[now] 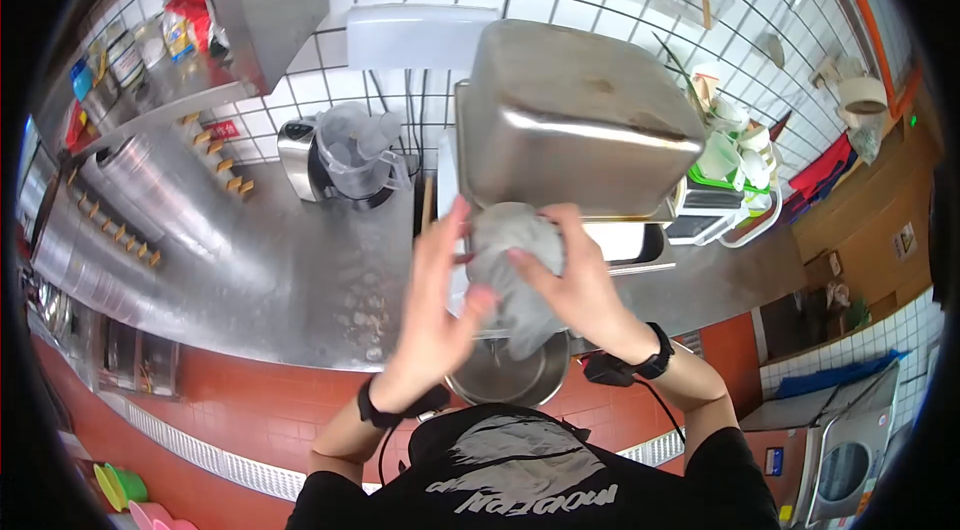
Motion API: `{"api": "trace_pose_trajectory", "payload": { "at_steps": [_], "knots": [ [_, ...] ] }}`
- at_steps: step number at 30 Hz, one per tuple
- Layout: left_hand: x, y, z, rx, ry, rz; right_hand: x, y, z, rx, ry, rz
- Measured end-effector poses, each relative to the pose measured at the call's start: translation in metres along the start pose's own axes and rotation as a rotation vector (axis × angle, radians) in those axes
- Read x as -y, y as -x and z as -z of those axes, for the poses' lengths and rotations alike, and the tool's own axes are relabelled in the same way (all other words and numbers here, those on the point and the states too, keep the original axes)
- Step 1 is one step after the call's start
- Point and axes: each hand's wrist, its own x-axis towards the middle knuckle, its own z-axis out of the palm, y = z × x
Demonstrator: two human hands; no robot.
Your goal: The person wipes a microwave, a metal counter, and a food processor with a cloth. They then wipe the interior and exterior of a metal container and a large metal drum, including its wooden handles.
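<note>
A crumpled grey cloth (515, 265) is bunched between my two hands, in front of the large metal bin. My right hand (575, 280) grips it from the right, thumb pressed across the front and fingers behind its upper edge. On the other side, my left hand (432, 295) has its fingers stretched upward and its thumb apart at the cloth's side; it is slightly blurred. The cloth's lower end hangs over a round metal pot (510, 375) near my body. Behind the hands, the large rectangular stainless-steel bin (580, 120) stands tilted, its underside facing up.
A blender-like machine with a clear jug (355, 150) stands left on the steel counter (270, 270). Scraps (365, 315) lie near the counter's front edge. Green-and-white containers (735, 155) are at right. A shelf with jars (130, 60) hangs upper left; cardboard (870, 230) stands far right.
</note>
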Motion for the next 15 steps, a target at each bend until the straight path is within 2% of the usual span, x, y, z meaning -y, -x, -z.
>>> {"api": "trace_pose_trajectory", "payload": {
  "at_steps": [1, 2, 3, 4, 5, 6, 8, 9, 10, 12, 15],
  "knots": [
    [-0.006, 0.007, -0.004, -0.062, -0.128, -0.036, 0.005, -0.006, -0.010, 0.023, 0.002, 0.010],
    [-0.010, 0.013, -0.006, -0.124, -0.258, -0.066, 0.010, -0.011, -0.020, 0.207, -0.221, -0.031],
    [-0.003, 0.015, -0.005, -0.240, -0.222, -0.001, 0.014, -0.015, -0.028, 0.390, -0.444, -0.080],
    [0.012, 0.015, -0.005, -0.353, -0.186, 0.062, 0.020, -0.021, -0.027, 0.412, -0.442, -0.078],
    [0.032, 0.017, 0.003, -0.356, 0.068, 0.194, 0.027, -0.027, -0.017, 0.474, -0.447, -0.065],
    [0.036, 0.013, 0.012, -0.370, 0.071, 0.200, 0.028, -0.032, -0.006, 0.533, -0.451, -0.054],
    [0.045, -0.002, 0.027, -0.335, 0.720, 0.549, 0.009, -0.041, 0.022, 0.083, 0.186, 0.555],
    [0.049, -0.013, 0.029, -0.341, 0.726, 0.552, 0.010, -0.048, 0.038, -0.073, 0.379, 0.549],
    [0.051, -0.028, 0.028, -0.446, 0.586, 0.425, 0.013, -0.058, 0.053, -0.233, 0.572, 0.537],
    [0.055, -0.063, 0.021, -0.636, 0.300, 0.171, 0.005, -0.093, 0.076, -0.347, 0.882, 0.583],
    [0.058, -0.119, 0.011, -0.495, 0.194, -0.087, -0.017, -0.114, 0.088, -0.254, 0.860, 0.449]
  ]
}}
